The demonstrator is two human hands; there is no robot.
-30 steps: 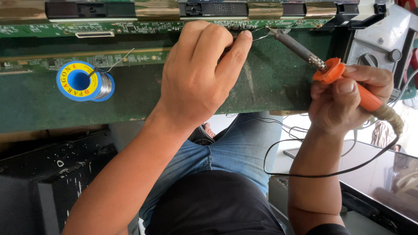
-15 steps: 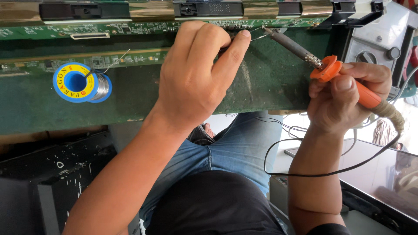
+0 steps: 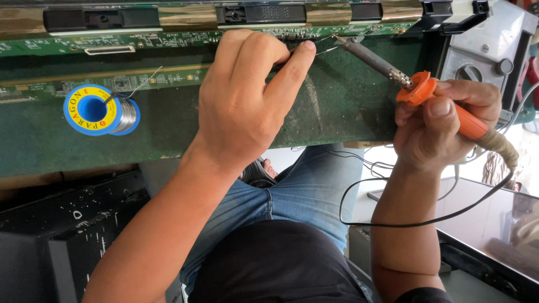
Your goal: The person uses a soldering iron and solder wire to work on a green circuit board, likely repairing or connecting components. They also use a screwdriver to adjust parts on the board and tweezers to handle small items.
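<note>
My left hand rests on the green bench mat, fingers pinched on a thin silvery wire whose end points at the long green circuit board strip. My right hand grips the orange handle of a soldering iron. Its metal tip sits at the board's edge, just right of the wire's end. A blue and yellow spool of solder lies on the mat to the left, away from both hands.
A grey metal housing stands at the top right, close to my right hand. The iron's black cable loops down past my right forearm. A black speckled box sits low on the left, beside my knees in blue jeans.
Both hands keep their grips and stay at the same spot on the board. The view has only shifted slightly.
</note>
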